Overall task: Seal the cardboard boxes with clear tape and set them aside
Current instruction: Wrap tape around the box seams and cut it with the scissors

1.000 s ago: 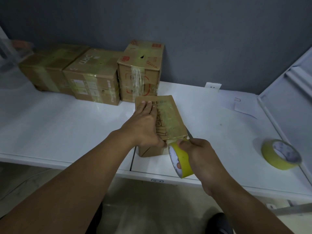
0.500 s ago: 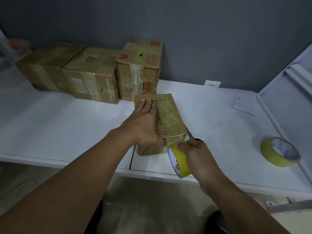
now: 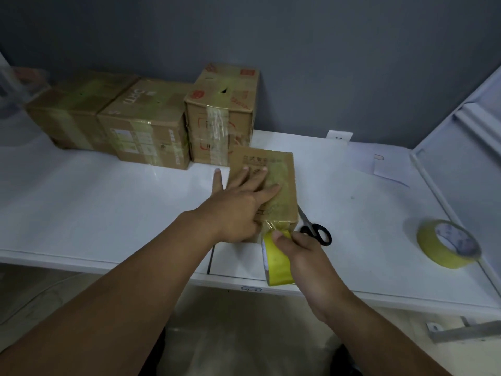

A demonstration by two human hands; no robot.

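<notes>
A small cardboard box (image 3: 282, 169) stands near the white table's front edge, with a strip of clear tape along its top. My left hand (image 3: 238, 204) lies flat on the box top, fingers spread and straight. My right hand (image 3: 301, 248) grips a yellowish tape roll (image 3: 276, 261) just below the box's near edge, thumb on the tape where it leaves the box. Tape runs from the roll up onto the box. Three taped boxes (image 3: 146, 123) stand in a row against the grey wall at the back left.
Black-handled scissors (image 3: 315, 229) lie right of the small box. A second tape roll (image 3: 447, 248) rests at the table's right side near a white panel (image 3: 461, 158). A paper sheet (image 3: 379, 164) lies at the back right. The table edge (image 3: 135, 264) runs across the front.
My left hand has spread its fingers and slid further up the box top. The right hand has pulled the roll lower, down over the box's near edge. The scissors have come into sight.
</notes>
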